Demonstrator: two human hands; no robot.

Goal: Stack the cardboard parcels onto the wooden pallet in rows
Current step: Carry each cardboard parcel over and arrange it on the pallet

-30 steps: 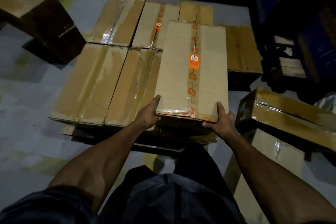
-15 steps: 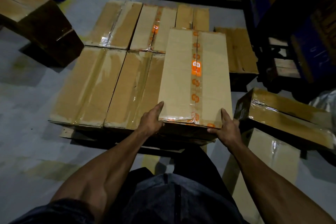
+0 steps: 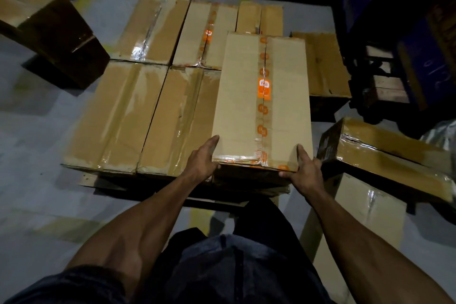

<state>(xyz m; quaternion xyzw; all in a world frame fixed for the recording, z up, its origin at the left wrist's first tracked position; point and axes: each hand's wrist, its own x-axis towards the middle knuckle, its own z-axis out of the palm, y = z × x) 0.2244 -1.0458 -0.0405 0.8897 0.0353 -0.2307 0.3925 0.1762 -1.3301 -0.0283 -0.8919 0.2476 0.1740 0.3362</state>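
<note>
bare forearms, dark blue sleeves, dark trousers.

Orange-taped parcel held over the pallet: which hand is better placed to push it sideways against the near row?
Right, probably. The right hand grips the orange-taped parcel at its outer near corner, away from the near row, so it can press toward it. The left hand sits between them, in the way.
</note>
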